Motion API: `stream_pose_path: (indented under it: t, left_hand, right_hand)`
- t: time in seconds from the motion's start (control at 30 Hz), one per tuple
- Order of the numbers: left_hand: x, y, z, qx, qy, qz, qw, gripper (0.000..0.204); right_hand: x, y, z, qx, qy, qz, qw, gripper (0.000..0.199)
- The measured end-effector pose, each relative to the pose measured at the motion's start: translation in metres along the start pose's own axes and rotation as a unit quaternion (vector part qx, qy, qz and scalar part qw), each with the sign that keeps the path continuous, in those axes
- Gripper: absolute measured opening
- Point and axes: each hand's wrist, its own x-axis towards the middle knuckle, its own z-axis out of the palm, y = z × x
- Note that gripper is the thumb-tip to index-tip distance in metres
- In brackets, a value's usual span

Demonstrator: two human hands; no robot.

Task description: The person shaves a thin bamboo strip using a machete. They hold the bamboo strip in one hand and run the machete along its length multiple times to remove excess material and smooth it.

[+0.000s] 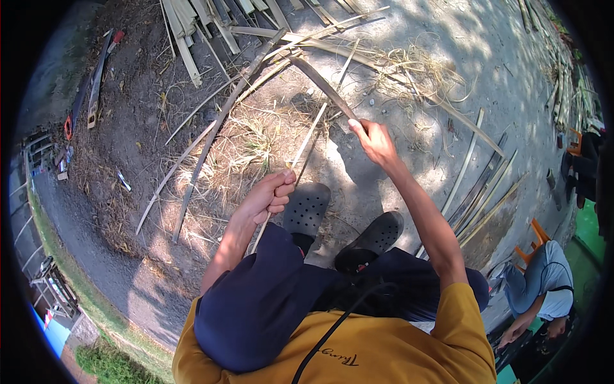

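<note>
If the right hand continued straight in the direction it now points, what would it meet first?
The right hand points up and left along the dark curved strip it grips. Going on that way, it would probably first meet the crossing bamboo slats on the ground, though depth is unclear.

Two hands are seen, left hand (268, 194) and right hand (374, 141); two dark perforated clogs (307, 208); one thin bamboo strip (306, 142) is held.

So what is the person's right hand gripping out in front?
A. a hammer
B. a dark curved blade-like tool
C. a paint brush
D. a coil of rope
B: the right hand closes on the near end of a dark curved tool, while the left hand holds a thin pale bamboo strip.
</note>
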Motion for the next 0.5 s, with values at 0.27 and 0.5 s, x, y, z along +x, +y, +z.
stream_pose_path:
  t: [0.27, 0.5]
  left_hand:
    - [-0.004, -0.001, 0.011, 0.104, 0.083, 0.039, 0.990, 0.031]
    - [-0.014, -0.016, 0.014, 0.141, 0.074, 0.059, 0.986, 0.031]
  right_hand:
    - [-0.051, -0.027, 0.016, -0.039, -0.115, -0.168, 0.978, 0.061]
    - [0.010, -0.003, -0.011, 0.009, 0.018, -0.069, 0.997, 0.060]
